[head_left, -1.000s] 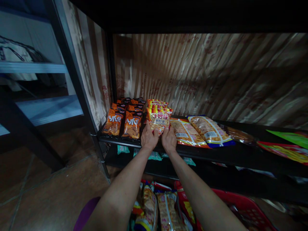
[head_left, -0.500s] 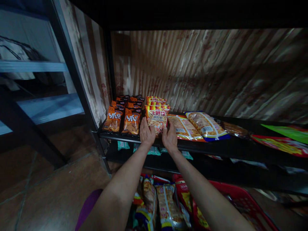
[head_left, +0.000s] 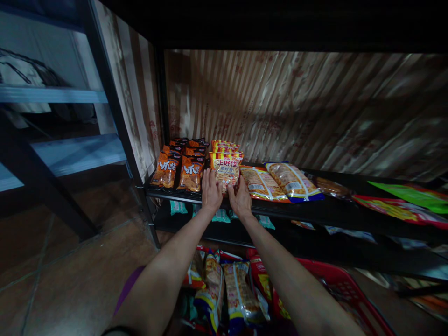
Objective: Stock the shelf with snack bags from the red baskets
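Both my arms reach to the front of a black shelf (head_left: 315, 213). My left hand (head_left: 211, 190) lies with its fingers stretched against the left side of a yellow and red snack bag (head_left: 227, 169) standing at the front of its stack. My right hand (head_left: 240, 199) presses, fingers out, against the bag's lower right side. Orange snack bags (head_left: 179, 167) stand in rows just left of it. Flat clear-fronted snack packs (head_left: 276, 182) lie just right of it.
A red basket (head_left: 336, 291) full of snack bags (head_left: 224, 291) sits under my arms on the brown tiled floor (head_left: 70, 275). Green and red packs (head_left: 406, 203) lie far right on the shelf. A lower shelf holds teal packets (head_left: 179, 207). A blue rack (head_left: 70, 149) stands left.
Both hands stayed on the yellow and red bag, shifting slightly along it; the bag now stands a little more upright. The view drifted a bit to the right.
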